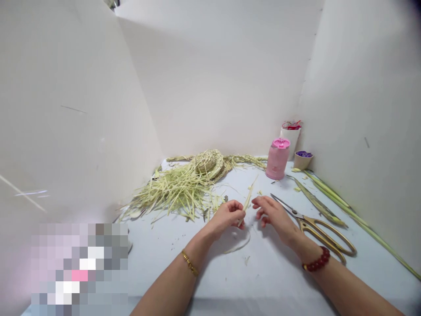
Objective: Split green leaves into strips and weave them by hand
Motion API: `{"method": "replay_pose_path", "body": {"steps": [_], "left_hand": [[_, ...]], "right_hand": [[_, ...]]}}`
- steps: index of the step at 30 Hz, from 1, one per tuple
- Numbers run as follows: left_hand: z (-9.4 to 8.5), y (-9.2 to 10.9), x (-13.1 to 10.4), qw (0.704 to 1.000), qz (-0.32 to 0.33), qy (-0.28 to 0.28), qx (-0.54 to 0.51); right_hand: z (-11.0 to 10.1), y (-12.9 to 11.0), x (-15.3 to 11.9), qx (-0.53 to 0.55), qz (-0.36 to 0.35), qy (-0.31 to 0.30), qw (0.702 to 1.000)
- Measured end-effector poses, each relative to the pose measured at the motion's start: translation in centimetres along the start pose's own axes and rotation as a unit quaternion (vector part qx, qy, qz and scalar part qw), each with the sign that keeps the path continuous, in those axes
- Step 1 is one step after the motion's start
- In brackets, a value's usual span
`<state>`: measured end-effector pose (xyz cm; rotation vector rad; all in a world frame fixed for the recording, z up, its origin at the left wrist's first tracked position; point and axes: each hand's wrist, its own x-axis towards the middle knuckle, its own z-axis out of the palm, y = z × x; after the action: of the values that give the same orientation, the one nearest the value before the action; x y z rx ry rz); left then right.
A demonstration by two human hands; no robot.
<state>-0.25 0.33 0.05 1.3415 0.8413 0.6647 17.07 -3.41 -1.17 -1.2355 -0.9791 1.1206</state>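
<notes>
Bare forearms angled over the table, I pinch a pale strip in my left hand, my right hand loosely splayed just beside it, apparently preparing this strip, which next seems to need a light second grip.

A gap separates the left hand from the right hand; a pale strip in the left hand rises beside it. Forward passage over the tabletop runs between the pile of straw-like strips at left and the pink bottle at right. Scissors, just beside the right forearm, obstruct low travel rightward; green stalks lie beyond. A left wall, rear wall and right wall limit reach.
</notes>
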Motion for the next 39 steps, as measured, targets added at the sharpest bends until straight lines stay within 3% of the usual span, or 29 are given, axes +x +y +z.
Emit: {"method": "replay_pose_path", "body": {"steps": [2, 9, 16, 22, 27, 39], "left_hand": [[0.2, -0.3, 0.0, 1.0, 0.006, -0.014, 0.007], [0.5, -1.2, 0.0, 0.997, -0.003, -0.065, 0.032], [0.7, -0.9, -0.1, 0.997, -0.009, -0.071, 0.027], [0.6, -0.8, -0.2, 0.994, -0.038, -0.091, 0.038], [0.8, -0.7, -0.3, 0.996, -0.027, -0.089, 0.005], [0.6, -0.8, -0.5, 0.99, -0.011, -0.143, -0.002]], "right_hand": [[1.1, 0.5, -0.7, 0.004, -0.004, -0.052, 0.999], [1.0, 1.2, -0.7, 0.005, -0.03, -0.069, 0.997], [1.3, 1.4, -1.0, -0.018, -0.037, -0.057, 0.998], [0.6, 1.8, -0.5, -0.009, -0.042, -0.01, 0.999], [0.7, 1.5, -0.6, -0.017, -0.047, -0.017, 0.999], [1.4, 1.8, -1.0, -0.019, -0.056, -0.053, 0.997]]}}
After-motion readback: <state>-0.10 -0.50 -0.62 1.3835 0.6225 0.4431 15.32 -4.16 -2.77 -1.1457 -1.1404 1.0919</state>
